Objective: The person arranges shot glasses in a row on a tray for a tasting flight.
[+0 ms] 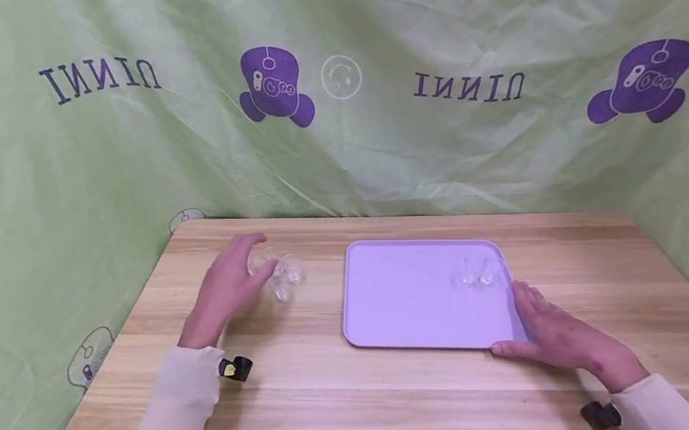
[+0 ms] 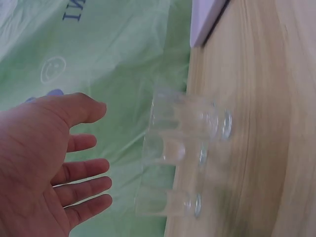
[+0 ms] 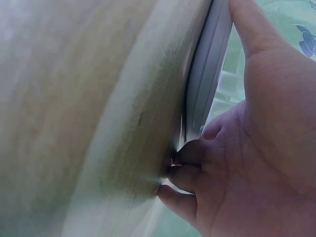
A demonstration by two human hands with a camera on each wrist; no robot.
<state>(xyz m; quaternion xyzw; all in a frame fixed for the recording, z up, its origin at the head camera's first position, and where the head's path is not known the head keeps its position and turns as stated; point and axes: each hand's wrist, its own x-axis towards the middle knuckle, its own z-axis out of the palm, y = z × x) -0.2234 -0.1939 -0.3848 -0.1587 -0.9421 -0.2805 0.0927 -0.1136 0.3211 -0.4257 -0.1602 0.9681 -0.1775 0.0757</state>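
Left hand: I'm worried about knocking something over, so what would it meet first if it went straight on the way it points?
The left hand would likely meet the clear glasses on the table first; depth leaves unclear which one.

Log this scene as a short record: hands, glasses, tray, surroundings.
left hand: beside the table glasses, fingers apart, holding nothing
right hand: touching the tray's near right corner
tray: purple, flat on the table
tray glasses: two, clear, upright, toward the tray's right side
table glasses: at least three, clear, upright, left of the tray; exact count unclear
table: wood-grain
backdrop: green cloth, purple prints
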